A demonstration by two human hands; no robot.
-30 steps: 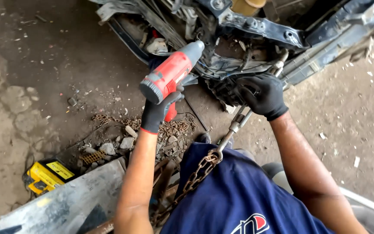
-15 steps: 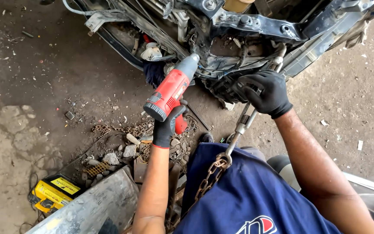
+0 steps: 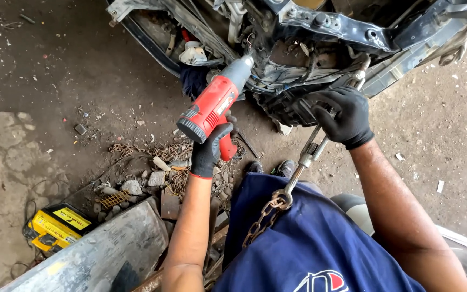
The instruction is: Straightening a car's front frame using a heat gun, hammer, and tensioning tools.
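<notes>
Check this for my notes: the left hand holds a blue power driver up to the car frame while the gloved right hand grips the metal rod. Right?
Not quite: the head view shows the power driver in the left hand is red, not blue. The rest holds: it points at the car frame while the gloved right hand grips the metal rod.

— Can you see where your drill [image 3: 213, 106] tip meets the car frame [image 3: 352, 27]?

— No, its nose vanishes among dark wiring and brackets.

— And your right hand [image 3: 342, 115]?

— Your glove covers the metal rod [image 3: 309, 151] there; its top end hides behind the frame, which the picture's edge cuts off.
</notes>
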